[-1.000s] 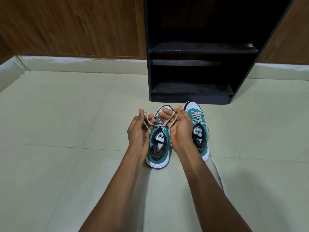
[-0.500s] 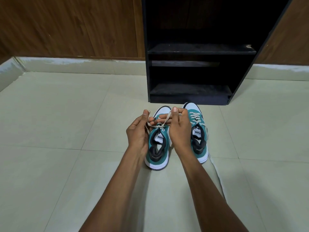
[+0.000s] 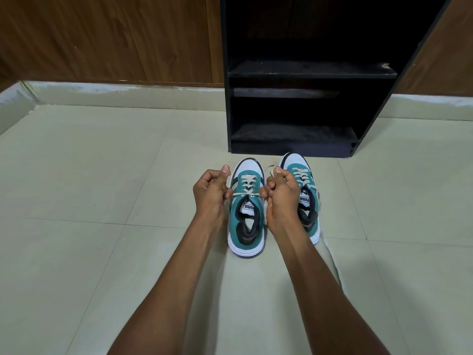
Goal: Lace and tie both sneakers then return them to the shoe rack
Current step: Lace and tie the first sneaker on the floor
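Floor tiles (image 3: 97, 180), pale and shiny, fill most of the view, with a brown wood wall (image 3: 107, 37) at the back. Against that wall stands a black shoe rack (image 3: 302, 73) with its shelves bare. Just in front of the rack, two teal and white sneakers sit side by side on the floor, toes pointing at the rack. The left sneaker (image 3: 246, 221) is between the two hands. The right sneaker (image 3: 305, 190) sits just behind the right hand and is laced. The left hand (image 3: 210, 193) is curled into a fist and pinches one end of the cream lace (image 3: 245, 193). The right hand (image 3: 281, 196) is curled up too and pinches the other end. The lace is pulled tight across the top of the left sneaker.
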